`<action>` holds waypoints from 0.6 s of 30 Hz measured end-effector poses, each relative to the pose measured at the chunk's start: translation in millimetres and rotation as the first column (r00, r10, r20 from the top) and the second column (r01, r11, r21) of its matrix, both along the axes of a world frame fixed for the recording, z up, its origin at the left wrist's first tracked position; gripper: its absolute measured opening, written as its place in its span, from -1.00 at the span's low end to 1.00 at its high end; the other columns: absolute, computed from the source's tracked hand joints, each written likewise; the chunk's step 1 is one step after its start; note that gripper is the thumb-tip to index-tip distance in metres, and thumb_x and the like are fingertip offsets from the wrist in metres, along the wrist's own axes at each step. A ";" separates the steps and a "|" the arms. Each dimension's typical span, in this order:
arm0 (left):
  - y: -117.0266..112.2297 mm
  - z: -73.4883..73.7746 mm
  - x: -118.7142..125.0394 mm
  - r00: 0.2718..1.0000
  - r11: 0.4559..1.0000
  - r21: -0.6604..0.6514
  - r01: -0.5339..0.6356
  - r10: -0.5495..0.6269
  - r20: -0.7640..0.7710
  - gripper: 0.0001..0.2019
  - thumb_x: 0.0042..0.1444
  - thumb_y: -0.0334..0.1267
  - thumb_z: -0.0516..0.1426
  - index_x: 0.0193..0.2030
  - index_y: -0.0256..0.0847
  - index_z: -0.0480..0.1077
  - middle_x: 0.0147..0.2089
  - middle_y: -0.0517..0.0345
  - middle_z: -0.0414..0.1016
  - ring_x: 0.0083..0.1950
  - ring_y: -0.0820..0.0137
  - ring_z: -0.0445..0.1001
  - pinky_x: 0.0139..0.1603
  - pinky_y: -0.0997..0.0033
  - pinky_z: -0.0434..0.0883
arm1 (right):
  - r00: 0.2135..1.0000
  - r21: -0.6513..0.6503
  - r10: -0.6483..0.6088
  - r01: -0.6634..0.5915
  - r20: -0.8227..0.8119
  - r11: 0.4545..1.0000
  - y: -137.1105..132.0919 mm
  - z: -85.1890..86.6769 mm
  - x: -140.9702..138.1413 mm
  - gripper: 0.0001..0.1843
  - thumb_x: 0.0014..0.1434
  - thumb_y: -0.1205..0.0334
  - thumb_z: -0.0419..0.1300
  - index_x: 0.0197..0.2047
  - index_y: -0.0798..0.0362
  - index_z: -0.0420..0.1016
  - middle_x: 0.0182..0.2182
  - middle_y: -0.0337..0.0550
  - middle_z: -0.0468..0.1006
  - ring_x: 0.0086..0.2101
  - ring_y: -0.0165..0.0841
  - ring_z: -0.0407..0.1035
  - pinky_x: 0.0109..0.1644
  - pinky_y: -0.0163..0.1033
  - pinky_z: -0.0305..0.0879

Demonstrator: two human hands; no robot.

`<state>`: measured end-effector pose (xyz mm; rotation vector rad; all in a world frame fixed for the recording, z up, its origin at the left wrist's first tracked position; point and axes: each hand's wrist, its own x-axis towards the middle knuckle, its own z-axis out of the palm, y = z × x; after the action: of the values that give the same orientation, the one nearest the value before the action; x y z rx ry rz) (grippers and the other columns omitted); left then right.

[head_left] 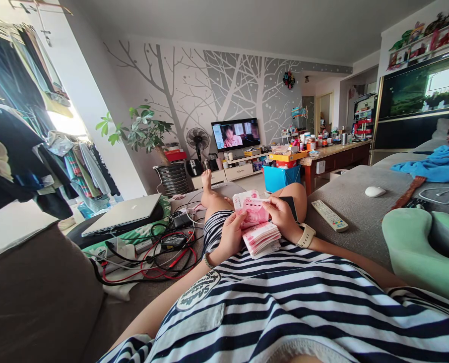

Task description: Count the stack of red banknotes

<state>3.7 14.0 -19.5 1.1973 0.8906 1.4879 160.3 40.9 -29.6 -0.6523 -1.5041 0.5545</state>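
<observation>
A thick stack of pink banknotes (261, 237) rests on my lap over a striped dress. My left hand (232, 233) is closed round the stack's left side, thumb on top. My right hand (282, 216), with a pale watch at the wrist, pinches the top notes, which are lifted and fanned upward. Behind my right hand a dark phone (289, 203) lies on my knee. I am lying back on a grey sofa (356, 212) with my legs stretched out.
A white remote (329, 215) and a white mouse (375, 191) lie on the sofa to the right, near a green cushion (417, 242). At the left sit a silver laptop (124, 213) and tangled red and black cables (159, 254). A television (235, 134) plays ahead.
</observation>
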 end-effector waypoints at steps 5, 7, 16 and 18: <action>1.8 0.2 -11.1 0.907 0.947 0.214 -0.238 0.295 -0.300 -0.86 0.03 -0.23 0.07 -0.44 -0.19 0.41 -0.36 0.10 0.52 -0.14 0.27 0.47 0.02 0.29 0.42 | 0.999 0.052 0.032 -0.032 -0.011 0.998 -5.4 3.0 1.0 -0.55 0.31 -0.09 0.08 -0.50 0.02 0.21 -0.58 -0.31 0.20 -0.50 -0.40 0.09 -0.40 -0.27 0.03; 1.9 -1.1 -15.9 0.831 0.915 0.330 -0.234 0.364 -0.420 -0.85 0.00 -0.33 0.04 -0.38 -0.20 0.45 -0.31 0.07 0.55 -0.05 0.22 0.46 0.11 0.26 0.37 | 0.999 0.065 0.044 -0.044 -0.007 0.997 -8.6 4.6 1.2 -0.54 0.32 -0.10 0.06 -0.50 0.02 0.21 -0.58 -0.30 0.20 -0.49 -0.40 0.09 -0.40 -0.27 0.04; -9.3 5.0 -15.2 0.756 0.899 0.411 -0.152 0.374 -0.538 -0.79 0.00 -0.42 -0.03 -0.40 -0.14 0.41 -0.26 0.04 0.55 -0.12 0.22 0.43 0.04 0.28 0.37 | 0.995 0.055 0.085 -0.083 -0.044 0.995 -19.1 9.9 -0.1 -0.57 0.29 -0.11 0.11 -0.46 0.03 0.25 -0.56 -0.30 0.23 -0.50 -0.41 0.12 -0.40 -0.27 0.05; -10.2 6.3 -14.1 0.759 0.898 0.411 -0.156 0.375 -0.532 -0.81 0.00 -0.42 -0.04 -0.44 -0.15 0.38 -0.29 0.04 0.53 -0.14 0.23 0.42 0.02 0.28 0.37 | 0.993 0.058 0.101 -0.098 -0.054 0.994 -20.1 10.5 -0.1 -0.59 0.29 -0.08 0.11 -0.45 0.03 0.26 -0.55 -0.30 0.24 -0.50 -0.42 0.13 -0.40 -0.26 0.05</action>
<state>-10.4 3.8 -13.2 1.9418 1.3080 1.5522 160.2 20.8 -19.1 -0.5171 -1.4984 0.6006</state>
